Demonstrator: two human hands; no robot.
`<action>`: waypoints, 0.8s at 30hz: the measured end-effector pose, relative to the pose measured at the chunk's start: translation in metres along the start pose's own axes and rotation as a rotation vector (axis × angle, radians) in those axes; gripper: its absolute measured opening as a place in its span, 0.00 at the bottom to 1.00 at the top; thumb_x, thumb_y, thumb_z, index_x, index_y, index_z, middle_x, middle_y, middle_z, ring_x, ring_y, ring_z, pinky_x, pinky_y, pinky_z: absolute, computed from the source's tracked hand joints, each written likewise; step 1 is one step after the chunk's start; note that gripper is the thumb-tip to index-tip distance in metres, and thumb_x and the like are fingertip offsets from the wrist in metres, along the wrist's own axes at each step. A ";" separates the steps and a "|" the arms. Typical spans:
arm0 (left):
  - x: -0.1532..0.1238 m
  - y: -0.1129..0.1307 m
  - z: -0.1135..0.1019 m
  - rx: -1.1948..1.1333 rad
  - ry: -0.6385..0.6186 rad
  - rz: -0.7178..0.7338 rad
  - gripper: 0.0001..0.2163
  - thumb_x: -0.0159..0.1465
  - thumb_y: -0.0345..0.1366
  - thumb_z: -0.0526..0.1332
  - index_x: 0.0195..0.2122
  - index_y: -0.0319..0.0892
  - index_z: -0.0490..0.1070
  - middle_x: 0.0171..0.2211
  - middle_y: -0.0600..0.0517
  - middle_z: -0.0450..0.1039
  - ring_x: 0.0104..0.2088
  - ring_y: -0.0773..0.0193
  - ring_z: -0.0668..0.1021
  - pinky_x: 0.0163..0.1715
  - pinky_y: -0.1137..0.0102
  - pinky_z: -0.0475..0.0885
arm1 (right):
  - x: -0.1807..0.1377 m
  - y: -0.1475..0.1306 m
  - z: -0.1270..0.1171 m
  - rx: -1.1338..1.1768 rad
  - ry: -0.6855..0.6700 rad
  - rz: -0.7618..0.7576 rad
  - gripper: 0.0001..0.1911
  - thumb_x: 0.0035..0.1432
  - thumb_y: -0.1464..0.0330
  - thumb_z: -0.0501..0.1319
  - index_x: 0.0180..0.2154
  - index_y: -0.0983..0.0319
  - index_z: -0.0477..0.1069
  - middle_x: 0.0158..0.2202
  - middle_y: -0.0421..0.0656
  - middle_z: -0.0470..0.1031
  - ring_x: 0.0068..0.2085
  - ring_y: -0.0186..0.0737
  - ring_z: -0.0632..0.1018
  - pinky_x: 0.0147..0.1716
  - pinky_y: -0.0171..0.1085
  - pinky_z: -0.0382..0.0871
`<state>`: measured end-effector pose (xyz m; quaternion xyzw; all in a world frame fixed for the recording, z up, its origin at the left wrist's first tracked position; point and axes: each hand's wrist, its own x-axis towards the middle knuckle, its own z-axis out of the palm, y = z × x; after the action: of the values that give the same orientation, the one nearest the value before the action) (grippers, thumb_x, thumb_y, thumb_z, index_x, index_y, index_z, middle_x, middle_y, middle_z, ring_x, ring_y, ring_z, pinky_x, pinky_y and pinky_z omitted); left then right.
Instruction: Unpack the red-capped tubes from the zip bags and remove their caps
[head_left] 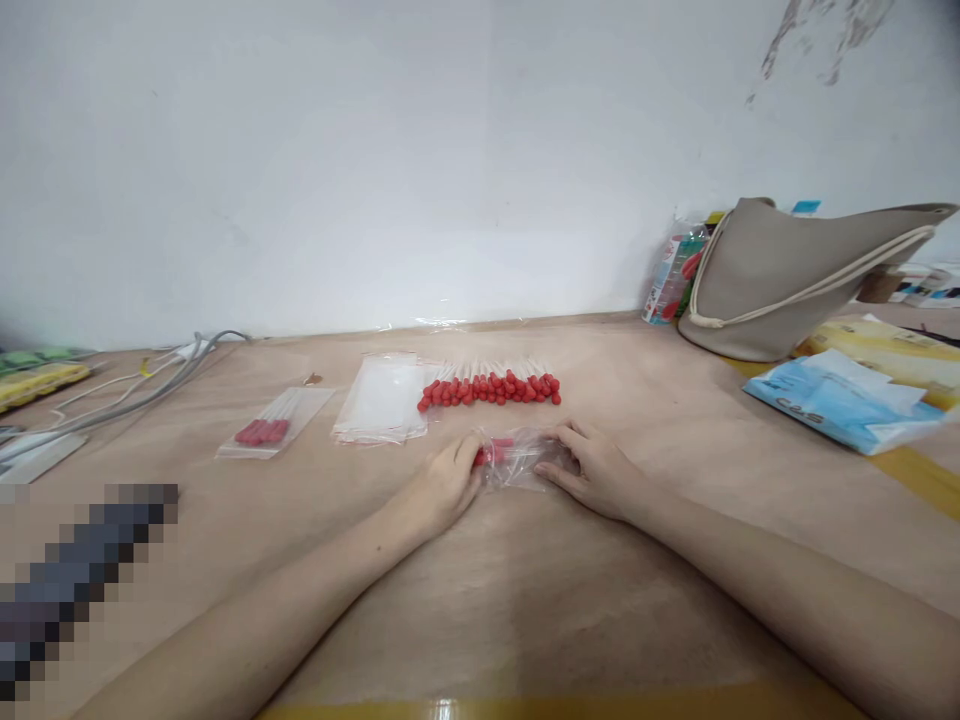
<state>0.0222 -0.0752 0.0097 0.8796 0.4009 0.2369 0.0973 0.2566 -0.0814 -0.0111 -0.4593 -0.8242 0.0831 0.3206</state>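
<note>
A clear plastic bag (pixel 519 462) with several red-tipped white sticks inside lies flat between my hands. Its left end, by the red tips, is gripped by my left hand (pixel 452 478), whose fingers are closed. My right hand (pixel 592 468) has thumb and fingers curved around the bag's right end and closed on it. Just beyond sits a row of loose red-tipped white sticks (pixel 491 387), tips toward me. A stack of flat clear bags (pixel 384 398) lies to their left. Farther left rests a filled bag (pixel 276 422) with red-tipped sticks.
At the right stand a grey bag (pixel 780 280) with a cord and a printed plastic package (pixel 671 272). A blue tissue pack (pixel 832 405) and a yellow pack (pixel 892 350) lie nearby. Grey cables (pixel 161 380) run along the left. A pixelated dark object (pixel 82 580) lies at lower left.
</note>
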 end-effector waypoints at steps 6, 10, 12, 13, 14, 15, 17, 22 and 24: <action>-0.001 -0.020 -0.008 -0.588 -0.079 -0.135 0.12 0.59 0.34 0.57 0.45 0.40 0.68 0.40 0.47 0.72 0.36 0.63 0.75 0.37 0.69 0.71 | 0.000 0.001 0.000 0.015 -0.020 0.017 0.16 0.55 0.62 0.57 0.44 0.61 0.66 0.36 0.45 0.67 0.31 0.35 0.70 0.30 0.36 0.67; 0.004 -0.027 -0.010 -0.732 -0.078 -0.119 0.12 0.54 0.35 0.64 0.39 0.38 0.73 0.39 0.47 0.72 0.38 0.64 0.75 0.39 0.69 0.71 | 0.000 0.000 0.000 0.023 -0.022 0.020 0.16 0.55 0.62 0.57 0.44 0.61 0.66 0.36 0.45 0.67 0.31 0.35 0.70 0.30 0.36 0.67; 0.008 -0.030 -0.021 -0.734 -0.091 -0.135 0.11 0.54 0.35 0.64 0.38 0.39 0.73 0.38 0.48 0.73 0.37 0.65 0.75 0.38 0.70 0.71 | 0.000 0.000 0.000 0.023 -0.022 0.019 0.16 0.55 0.62 0.57 0.44 0.61 0.66 0.36 0.45 0.67 0.31 0.35 0.70 0.31 0.36 0.67; 0.010 -0.031 -0.031 -0.720 -0.118 -0.149 0.11 0.54 0.36 0.63 0.39 0.39 0.73 0.37 0.48 0.74 0.36 0.65 0.76 0.38 0.70 0.71 | 0.000 0.000 0.000 0.021 -0.022 0.020 0.16 0.55 0.62 0.57 0.44 0.61 0.66 0.36 0.45 0.67 0.32 0.35 0.70 0.31 0.37 0.67; 0.011 -0.034 -0.044 -0.688 -0.161 -0.154 0.11 0.55 0.36 0.63 0.39 0.40 0.73 0.37 0.48 0.74 0.36 0.65 0.76 0.38 0.70 0.71 | 0.000 0.000 0.000 0.018 -0.023 0.023 0.16 0.55 0.62 0.57 0.44 0.61 0.66 0.36 0.45 0.67 0.32 0.36 0.70 0.31 0.37 0.66; 0.012 -0.036 -0.060 -0.637 -0.218 -0.162 0.11 0.55 0.37 0.62 0.39 0.41 0.73 0.37 0.49 0.75 0.37 0.64 0.76 0.39 0.70 0.71 | 0.000 0.000 0.000 0.015 -0.024 0.028 0.16 0.55 0.62 0.57 0.44 0.62 0.66 0.36 0.45 0.67 0.31 0.36 0.70 0.31 0.37 0.66; 0.012 -0.040 -0.097 -0.530 -0.263 -0.202 0.10 0.53 0.38 0.64 0.36 0.41 0.75 0.34 0.49 0.76 0.35 0.63 0.77 0.37 0.69 0.72 | 0.000 0.001 0.000 0.010 -0.024 0.030 0.16 0.55 0.62 0.57 0.44 0.62 0.66 0.36 0.45 0.67 0.31 0.36 0.69 0.31 0.37 0.66; 0.007 -0.048 -0.150 -0.315 0.212 -0.360 0.13 0.50 0.43 0.65 0.35 0.43 0.75 0.33 0.52 0.77 0.37 0.59 0.77 0.40 0.65 0.73 | 0.001 -0.001 0.000 0.030 -0.033 0.022 0.17 0.54 0.64 0.58 0.46 0.62 0.65 0.36 0.45 0.67 0.31 0.35 0.69 0.32 0.37 0.66; 0.010 -0.055 -0.142 -0.198 0.413 -0.347 0.14 0.51 0.43 0.63 0.37 0.43 0.74 0.36 0.52 0.77 0.38 0.60 0.77 0.42 0.65 0.73 | 0.001 -0.002 -0.001 0.035 -0.044 0.038 0.17 0.55 0.63 0.57 0.46 0.61 0.65 0.37 0.45 0.66 0.32 0.35 0.69 0.33 0.37 0.66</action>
<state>-0.0780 -0.0341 0.1165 0.7173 0.5317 0.4287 0.1379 0.2559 -0.0819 -0.0091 -0.4671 -0.8207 0.1137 0.3089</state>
